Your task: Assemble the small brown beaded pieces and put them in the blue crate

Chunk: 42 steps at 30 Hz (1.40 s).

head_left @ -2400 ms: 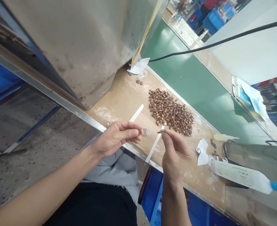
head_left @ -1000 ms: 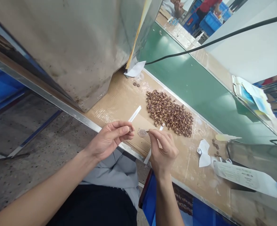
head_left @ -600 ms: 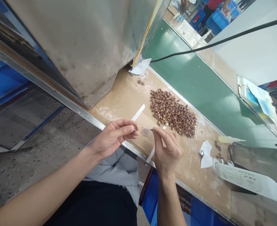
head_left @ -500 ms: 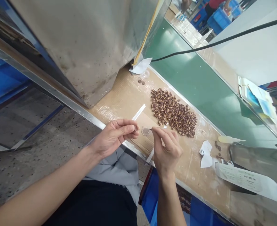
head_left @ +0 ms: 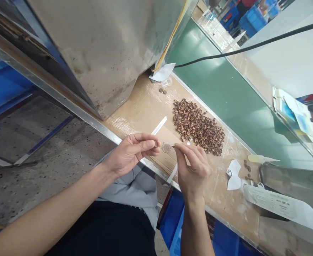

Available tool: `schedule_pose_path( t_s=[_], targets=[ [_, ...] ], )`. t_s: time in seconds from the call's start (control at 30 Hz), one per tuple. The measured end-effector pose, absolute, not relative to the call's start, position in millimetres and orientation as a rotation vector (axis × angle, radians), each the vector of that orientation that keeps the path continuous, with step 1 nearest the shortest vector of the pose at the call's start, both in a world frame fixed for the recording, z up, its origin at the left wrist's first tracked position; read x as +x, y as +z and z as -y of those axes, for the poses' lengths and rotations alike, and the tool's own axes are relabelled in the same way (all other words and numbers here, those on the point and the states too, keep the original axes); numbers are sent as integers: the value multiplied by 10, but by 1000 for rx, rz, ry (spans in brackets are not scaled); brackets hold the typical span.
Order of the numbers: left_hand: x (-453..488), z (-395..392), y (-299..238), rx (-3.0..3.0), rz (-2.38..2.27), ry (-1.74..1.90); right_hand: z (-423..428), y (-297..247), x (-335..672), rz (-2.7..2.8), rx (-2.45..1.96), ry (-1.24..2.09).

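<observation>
Left fingers (head_left: 149, 143) pinch a clear disc (head_left: 166, 148) (thin, round); right fingers (head_left: 184, 151), a tiny brown piece (head_left: 173, 146).

Clear disc (head_left: 167, 147) beside left hand (head_left: 132, 151)

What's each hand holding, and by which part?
The left hand pinches a clear round disc by its edge. The right hand pinches a tiny brown piece; too small to tell which part.

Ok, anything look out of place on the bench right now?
Mainly strays: two small brown discs sit apart from the brown-and-gold heap of small pieces, up by the stained grey metal housing, which overhangs the cardboard-covered bench. Its surface looks scuffed and dirty.
</observation>
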<state>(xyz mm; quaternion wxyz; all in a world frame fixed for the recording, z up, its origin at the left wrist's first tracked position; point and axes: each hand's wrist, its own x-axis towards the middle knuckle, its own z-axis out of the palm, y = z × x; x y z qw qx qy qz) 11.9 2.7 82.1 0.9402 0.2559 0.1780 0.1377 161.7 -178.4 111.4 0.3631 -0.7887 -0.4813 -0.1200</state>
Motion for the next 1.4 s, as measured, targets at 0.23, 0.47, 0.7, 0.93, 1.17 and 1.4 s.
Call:
schedule_pose_path(
  t_s=[0.23, 0.47, 0.7, 0.93, 1.17, 1.4],
  targets=[
    [124, -41, 837, 528, -354, 276, 1793, 1144, 1589, 1251, -2036, -318],
    [124, -27, 819, 521, -359, 276, 1825, 1149, 1578, 1277, -2033, -347],
    [117, -26, 839, 503, -348, 276, 1850, 1109, 1592, 1282, -2035, -347],
    [91, -43, 822, 504, -356, 252, 1855, 1245, 1535, 981, -1871, -372],
    [137, 76, 933, 514, -350, 176, 1915, 1281, 1334, 451, -1646, -215],
    [288, 371, 1061, 464, -310, 104, 1856, 1357, 1166, -56, -1087, 476]
  ],
)
